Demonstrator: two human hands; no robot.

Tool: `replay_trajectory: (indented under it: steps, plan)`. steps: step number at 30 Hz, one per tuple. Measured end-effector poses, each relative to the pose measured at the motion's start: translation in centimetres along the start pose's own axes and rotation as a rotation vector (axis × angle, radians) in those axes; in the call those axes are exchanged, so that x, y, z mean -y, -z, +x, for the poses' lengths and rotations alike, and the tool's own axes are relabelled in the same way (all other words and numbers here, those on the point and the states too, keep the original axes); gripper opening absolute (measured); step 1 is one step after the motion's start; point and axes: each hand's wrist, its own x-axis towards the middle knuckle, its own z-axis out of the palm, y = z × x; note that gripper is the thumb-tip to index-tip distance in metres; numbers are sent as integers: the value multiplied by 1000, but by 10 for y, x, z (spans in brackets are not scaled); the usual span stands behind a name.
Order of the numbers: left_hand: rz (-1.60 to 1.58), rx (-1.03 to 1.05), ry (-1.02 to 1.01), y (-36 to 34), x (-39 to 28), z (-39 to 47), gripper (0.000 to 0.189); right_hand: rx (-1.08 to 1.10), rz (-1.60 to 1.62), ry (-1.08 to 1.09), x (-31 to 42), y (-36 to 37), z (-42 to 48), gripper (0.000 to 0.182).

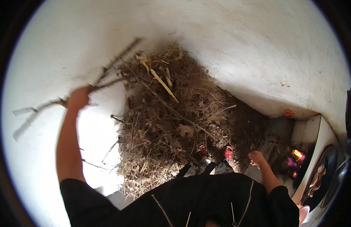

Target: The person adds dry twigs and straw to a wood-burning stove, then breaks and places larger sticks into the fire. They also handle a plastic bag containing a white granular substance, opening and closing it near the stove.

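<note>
My left hand (79, 97) is raised at the left, gripping a forked dry branch (117, 59). Motion blurs the branch's ends, which reach out on both sides of my fist. Below and to the right of it lies a heap of dry grass, leaves and twigs (175, 119). Pale split wood (164, 85) and a long thin stick rest on top of the heap. My right hand (257, 158) hangs low on the right, between the heap and the burning fire (298, 154). Its fingers are curled; nothing plainly shows in them.
White walls (263, 48) curve around the heap. At the right, the fire burns in a stove opening (304, 150), beside a light stove edge (314, 150) and a dark pan (323, 178) with food in it. My feet in red footwear (228, 152) stand at the heap's near edge.
</note>
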Motion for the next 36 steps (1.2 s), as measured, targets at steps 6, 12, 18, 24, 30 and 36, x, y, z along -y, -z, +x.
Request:
replay_trajectory:
  steps: [6, 12, 18, 24, 30, 36]
  plan:
    - [-100, -243, 190, 187, 178, -156, 55, 183, -16, 110, 57, -48, 2, 23]
    - [-523, -176, 257, 100, 167, -185, 46, 229, -632, 620, 169, -90, -26, 25]
    - [-791, 90, 242, 85, 100, -223, 40, -394, -783, 1479, 327, -71, -152, 47]
    - [-739, 155, 136, 86, 66, -238, 37, -564, -1274, 1545, 371, -70, -169, 95]
    - [-900, 227, 31, 109, 57, -236, 40, -310, -981, 1565, 360, -64, -112, 93]
    - [-1059, 154, -2, 84, 89, -241, 30, -764, -879, 1995, 370, -73, -147, 25]
